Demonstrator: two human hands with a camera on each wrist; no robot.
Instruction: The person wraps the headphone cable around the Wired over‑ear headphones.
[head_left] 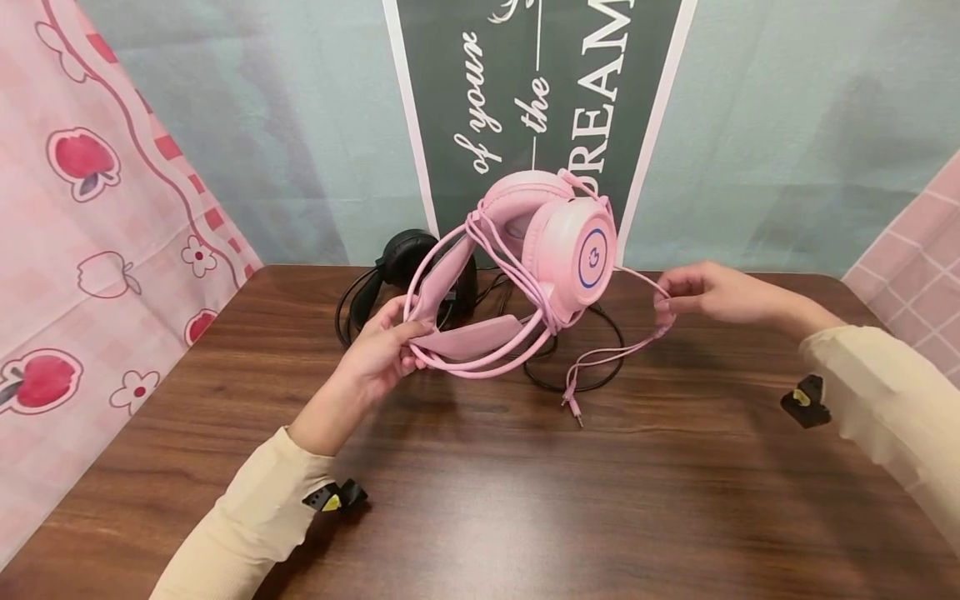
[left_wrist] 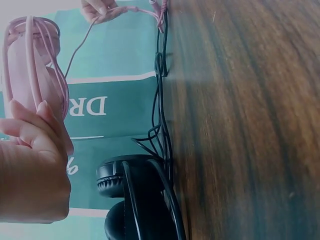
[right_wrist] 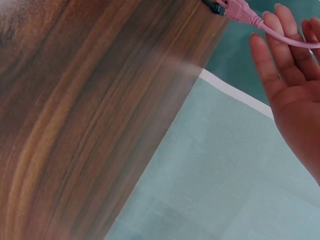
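A pair of pink headphones [head_left: 573, 258] is held up over the back of the table, the ear cup with a blue ring logo facing right. My left hand [head_left: 381, 346] grips its headband, thumb on the inner pad and fingers around the outer bands. Pink cable is wound in several strands about the headband and ear cups. My right hand [head_left: 701, 292] pinches the loose run of cable between thumb and fingertips, to the right of the ear cups. Below the pinch hangs a pink splitter [right_wrist: 239, 11], its two leads ending in plugs [head_left: 575, 408].
Black headphones [head_left: 408, 254] sit at the back edge of the table [head_left: 480, 500], behind the left hand, with their black cable [left_wrist: 159, 100] trailing right along it. A green lettered banner [head_left: 540, 100] hangs behind. Pink patterned cloth [head_left: 97, 250] borders the left side.
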